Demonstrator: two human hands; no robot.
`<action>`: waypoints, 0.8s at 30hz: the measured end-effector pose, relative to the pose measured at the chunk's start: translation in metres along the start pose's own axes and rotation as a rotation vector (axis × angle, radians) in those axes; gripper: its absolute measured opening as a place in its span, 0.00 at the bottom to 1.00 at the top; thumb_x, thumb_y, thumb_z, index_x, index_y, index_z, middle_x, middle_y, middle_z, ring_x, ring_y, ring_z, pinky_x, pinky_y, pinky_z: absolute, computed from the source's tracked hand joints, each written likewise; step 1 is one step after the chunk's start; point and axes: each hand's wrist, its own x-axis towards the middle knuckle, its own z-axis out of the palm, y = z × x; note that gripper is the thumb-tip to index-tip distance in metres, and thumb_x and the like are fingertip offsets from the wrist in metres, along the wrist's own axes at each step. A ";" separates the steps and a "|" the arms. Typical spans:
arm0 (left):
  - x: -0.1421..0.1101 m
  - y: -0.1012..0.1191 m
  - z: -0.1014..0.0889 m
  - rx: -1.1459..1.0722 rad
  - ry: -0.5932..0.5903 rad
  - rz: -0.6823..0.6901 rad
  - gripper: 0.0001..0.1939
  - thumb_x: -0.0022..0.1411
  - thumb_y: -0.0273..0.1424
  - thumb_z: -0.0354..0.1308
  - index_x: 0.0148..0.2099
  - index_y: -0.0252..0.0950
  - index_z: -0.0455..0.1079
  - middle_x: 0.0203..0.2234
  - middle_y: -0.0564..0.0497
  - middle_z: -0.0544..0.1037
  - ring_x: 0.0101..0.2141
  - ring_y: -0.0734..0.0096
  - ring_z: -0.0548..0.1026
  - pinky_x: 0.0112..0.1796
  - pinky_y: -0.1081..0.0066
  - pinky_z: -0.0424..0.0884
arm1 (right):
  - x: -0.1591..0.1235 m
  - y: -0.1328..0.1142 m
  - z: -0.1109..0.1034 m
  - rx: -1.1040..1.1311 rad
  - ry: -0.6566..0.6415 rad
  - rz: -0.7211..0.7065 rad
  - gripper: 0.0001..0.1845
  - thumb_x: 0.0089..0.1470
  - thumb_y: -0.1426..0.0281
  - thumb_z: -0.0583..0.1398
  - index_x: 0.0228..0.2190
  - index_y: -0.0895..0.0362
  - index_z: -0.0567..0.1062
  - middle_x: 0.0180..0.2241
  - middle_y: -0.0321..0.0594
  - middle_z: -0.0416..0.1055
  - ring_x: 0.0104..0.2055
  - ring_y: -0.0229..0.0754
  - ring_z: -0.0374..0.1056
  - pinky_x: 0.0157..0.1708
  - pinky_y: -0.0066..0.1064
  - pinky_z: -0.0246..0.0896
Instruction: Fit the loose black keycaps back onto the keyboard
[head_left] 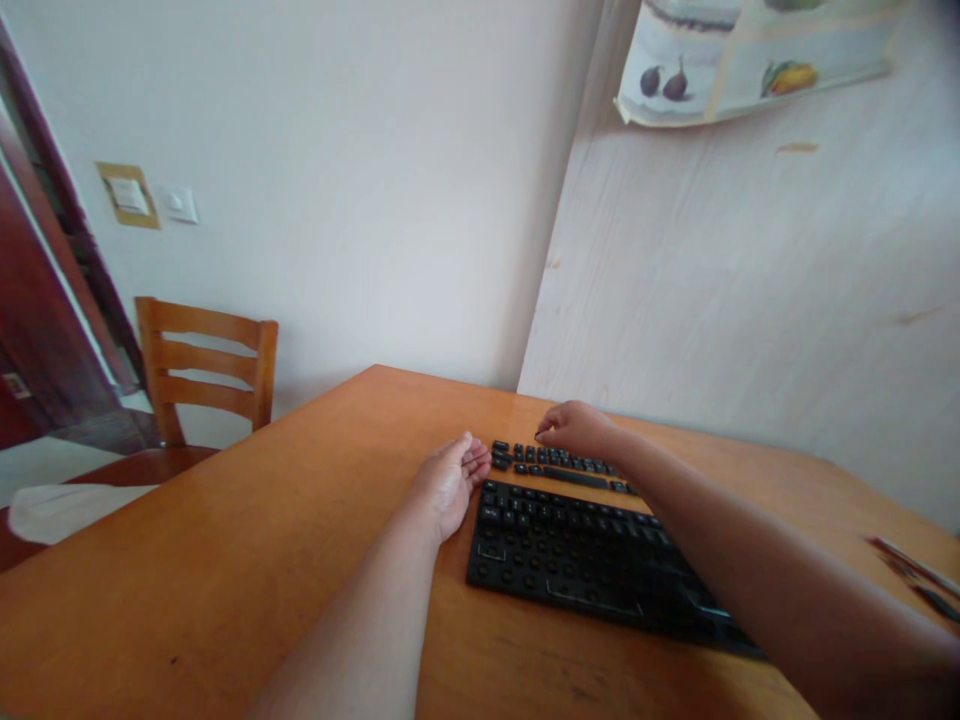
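Note:
A black keyboard [555, 560] lies on the wooden table, with keycaps in its upper rows and bare switches across its lower rows. Behind it, loose black keycaps [570, 459] are laid out in rows, among them a long space bar [576, 477]. My left hand [454, 483] rests on its edge at the left end of these rows, palm turned inward and fingers stretched out, holding nothing. Above the back row, my right hand [576, 428] pinches a small dark keycap [538, 436] at its fingertips. My right forearm hides the keyboard's right part and some loose keycaps.
The table [315, 520] reaches back to a pale wall and board. Several thin tools [915, 570] lie at its right edge. A wooden chair [206, 360] stands at the left, with a white cloth or bag [75, 508] on its seat.

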 end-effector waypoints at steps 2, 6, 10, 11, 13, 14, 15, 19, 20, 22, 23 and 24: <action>0.000 0.000 0.001 0.001 0.005 0.002 0.10 0.66 0.32 0.55 0.34 0.31 0.70 0.29 0.42 0.78 0.32 0.70 0.78 0.36 0.71 0.75 | -0.022 -0.010 -0.006 -0.004 0.015 -0.100 0.12 0.52 0.64 0.61 0.36 0.54 0.82 0.35 0.41 0.79 0.35 0.40 0.70 0.34 0.28 0.59; 0.000 0.001 0.001 -0.011 -0.009 0.006 0.10 0.66 0.31 0.55 0.34 0.31 0.70 0.28 0.43 0.77 0.31 0.70 0.78 0.35 0.71 0.75 | -0.071 -0.029 -0.008 -0.019 0.030 -0.189 0.12 0.53 0.63 0.60 0.35 0.53 0.81 0.35 0.40 0.77 0.35 0.40 0.69 0.34 0.29 0.58; 0.001 0.000 0.000 -0.008 -0.014 0.003 0.10 0.66 0.31 0.54 0.33 0.31 0.70 0.28 0.43 0.77 0.31 0.71 0.78 0.34 0.72 0.75 | -0.107 -0.042 0.000 -0.038 0.072 -0.273 0.11 0.55 0.62 0.59 0.36 0.51 0.80 0.36 0.38 0.76 0.38 0.40 0.69 0.37 0.29 0.58; 0.001 0.000 0.000 -0.006 -0.014 0.001 0.10 0.66 0.31 0.54 0.34 0.31 0.70 0.28 0.43 0.77 0.31 0.71 0.78 0.34 0.72 0.75 | -0.112 -0.043 0.002 -0.052 0.068 -0.280 0.11 0.55 0.62 0.59 0.36 0.51 0.80 0.36 0.37 0.76 0.38 0.40 0.69 0.37 0.30 0.57; 0.002 0.000 0.000 -0.005 -0.013 0.002 0.10 0.66 0.31 0.54 0.34 0.31 0.69 0.28 0.43 0.77 0.31 0.71 0.78 0.35 0.73 0.75 | -0.119 -0.046 0.006 -0.082 0.057 -0.277 0.11 0.55 0.63 0.59 0.36 0.51 0.80 0.34 0.37 0.76 0.37 0.41 0.69 0.37 0.30 0.57; 0.003 0.000 0.000 -0.006 -0.014 0.002 0.10 0.66 0.31 0.54 0.34 0.31 0.69 0.28 0.43 0.77 0.31 0.71 0.78 0.35 0.73 0.75 | -0.122 -0.047 0.008 -0.095 0.052 -0.274 0.11 0.55 0.63 0.59 0.36 0.51 0.80 0.34 0.37 0.75 0.37 0.41 0.69 0.37 0.30 0.57; 0.003 -0.001 0.000 -0.010 -0.017 0.001 0.10 0.66 0.31 0.55 0.34 0.31 0.69 0.28 0.43 0.77 0.31 0.71 0.78 0.34 0.73 0.75 | -0.123 -0.049 0.009 -0.106 0.050 -0.270 0.11 0.55 0.63 0.59 0.36 0.51 0.80 0.34 0.38 0.75 0.38 0.42 0.70 0.37 0.30 0.57; 0.005 -0.001 -0.001 -0.061 -0.017 -0.019 0.09 0.65 0.32 0.56 0.34 0.31 0.70 0.27 0.44 0.77 0.29 0.72 0.77 0.34 0.73 0.74 | -0.125 -0.054 0.011 -0.138 0.037 -0.264 0.11 0.56 0.64 0.58 0.36 0.51 0.80 0.34 0.38 0.75 0.39 0.43 0.70 0.39 0.31 0.58; 0.005 -0.001 -0.001 -0.078 -0.015 -0.027 0.09 0.65 0.31 0.57 0.34 0.31 0.70 0.27 0.44 0.77 0.29 0.72 0.77 0.34 0.73 0.74 | -0.125 -0.055 0.011 -0.144 0.033 -0.261 0.11 0.56 0.63 0.58 0.36 0.52 0.80 0.34 0.39 0.75 0.39 0.43 0.70 0.39 0.31 0.58; 0.005 -0.001 -0.001 -0.101 -0.012 -0.035 0.08 0.64 0.31 0.58 0.35 0.32 0.70 0.27 0.44 0.77 0.29 0.72 0.77 0.35 0.72 0.74 | -0.125 -0.057 0.012 -0.154 0.027 -0.256 0.11 0.57 0.63 0.58 0.35 0.52 0.80 0.34 0.39 0.75 0.40 0.43 0.70 0.40 0.31 0.59; 0.005 -0.001 -0.002 -0.105 -0.011 -0.036 0.08 0.64 0.31 0.58 0.35 0.32 0.70 0.27 0.45 0.77 0.29 0.72 0.77 0.35 0.72 0.74 | -0.125 -0.057 0.012 -0.157 0.027 -0.253 0.11 0.57 0.63 0.58 0.35 0.52 0.80 0.34 0.39 0.75 0.40 0.43 0.70 0.40 0.31 0.59; 0.005 -0.001 -0.001 -0.104 -0.010 -0.036 0.08 0.64 0.31 0.58 0.35 0.32 0.70 0.27 0.45 0.77 0.29 0.72 0.77 0.35 0.72 0.74 | -0.124 -0.058 0.013 -0.162 0.027 -0.252 0.11 0.57 0.63 0.58 0.35 0.52 0.80 0.34 0.39 0.75 0.40 0.43 0.70 0.41 0.31 0.59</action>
